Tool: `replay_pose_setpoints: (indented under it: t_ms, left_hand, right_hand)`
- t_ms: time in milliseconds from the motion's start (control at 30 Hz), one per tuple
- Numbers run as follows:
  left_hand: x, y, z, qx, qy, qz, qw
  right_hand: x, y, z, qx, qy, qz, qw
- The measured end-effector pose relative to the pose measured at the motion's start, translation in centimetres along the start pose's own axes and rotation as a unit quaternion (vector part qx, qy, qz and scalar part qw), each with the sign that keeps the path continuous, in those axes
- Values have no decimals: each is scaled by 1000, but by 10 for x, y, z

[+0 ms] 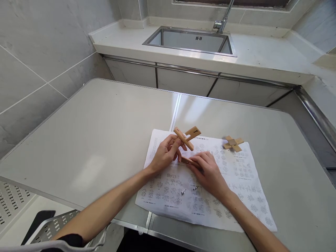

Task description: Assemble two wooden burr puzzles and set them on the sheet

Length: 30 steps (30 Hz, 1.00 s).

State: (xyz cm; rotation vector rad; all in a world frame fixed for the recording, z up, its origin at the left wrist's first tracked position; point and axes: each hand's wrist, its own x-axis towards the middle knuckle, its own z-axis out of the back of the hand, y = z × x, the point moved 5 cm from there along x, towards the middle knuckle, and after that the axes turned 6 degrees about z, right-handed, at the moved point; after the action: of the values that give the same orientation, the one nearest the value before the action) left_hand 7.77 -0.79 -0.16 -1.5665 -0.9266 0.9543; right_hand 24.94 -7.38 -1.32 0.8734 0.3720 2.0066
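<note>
My left hand (165, 154) holds two crossed wooden puzzle bars (187, 135) just above a white instruction sheet (236, 182) printed with many small diagrams. My right hand (208, 173) rests on the sheet and grips a third wooden bar (189, 161), whose end points toward my left fingers. A small assembled wooden cross (233, 143) lies on the sheet's far right corner, apart from both hands.
The sheet lies on a grey folding table (99, 140) with a seam down its middle. Behind it runs a counter with a steel sink (191, 40) and a tap (223, 17). A perforated metal chair (52, 227) stands at the lower left beside a tiled wall.
</note>
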Motion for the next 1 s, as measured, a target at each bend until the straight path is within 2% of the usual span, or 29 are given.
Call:
replay_pose_setpoints:
  t_ms: [300, 400, 500, 567, 633, 733, 833, 1000]
  left_hand:
    - [0, -6, 10, 103, -61, -58, 991]
    - [0, -10, 11, 152, -69, -85, 982]
    - [-2, -11, 9, 210, -53, -110, 970]
    - [-4, -10, 7, 253, -40, -129, 958]
    - [-6, -9, 4, 294, -29, -147, 944]
    - [-10, -9, -1, 346, -24, -179, 921]
    - [-12, -11, -5, 384, -31, -228, 894]
    - [-15, -12, -9, 435, -29, -280, 855]
  right_hand:
    - [-4, 15, 8, 99, -5, 26, 995]
    - [-9, 11, 9, 168, -23, -35, 985]
    - [-14, 4, 6, 267, -55, -116, 955]
    - [-17, 0, 5, 302, -83, -145, 938]
    - [-17, -1, 5, 301, -103, -146, 937]
    - [-16, 2, 5, 291, -100, -118, 944]
    - [-15, 5, 5, 317, -92, -103, 938]
    - [-12, 5, 6, 408, -90, -164, 893]
